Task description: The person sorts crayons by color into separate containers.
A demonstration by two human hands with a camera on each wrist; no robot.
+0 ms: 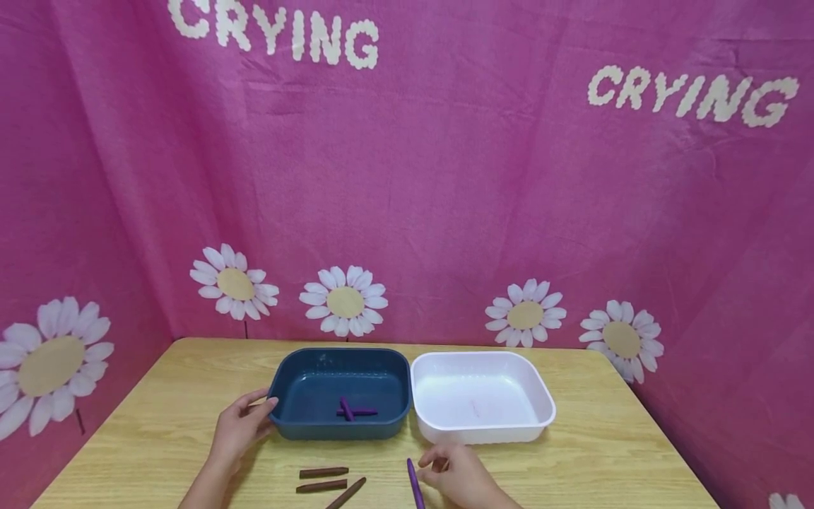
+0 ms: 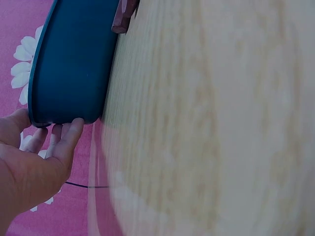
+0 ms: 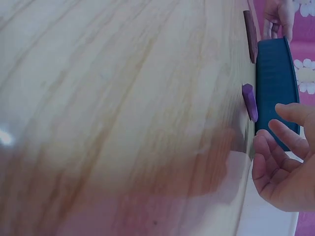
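My left hand (image 1: 238, 428) holds the left end of a dark teal bin (image 1: 337, 430), its thumb at the rim and its fingers against the end wall in the left wrist view. Two purple crayons (image 1: 356, 412) lie crossed inside that bin. Near the front of the table, my right hand (image 1: 461, 475) hovers with loosely bent fingers just right of a third purple crayon (image 1: 415, 484). A gap shows between this crayon and the right fingers in the right wrist view. Three brown crayons (image 1: 323, 486) lie in front of the teal bin, one of them slanted.
A white bin (image 1: 483, 435) stands against the teal bin's right side, behind my right hand. Both rest on a light wooden table (image 1: 604, 452). A pink cloth (image 1: 407, 177) with daisies hangs behind and at both sides.
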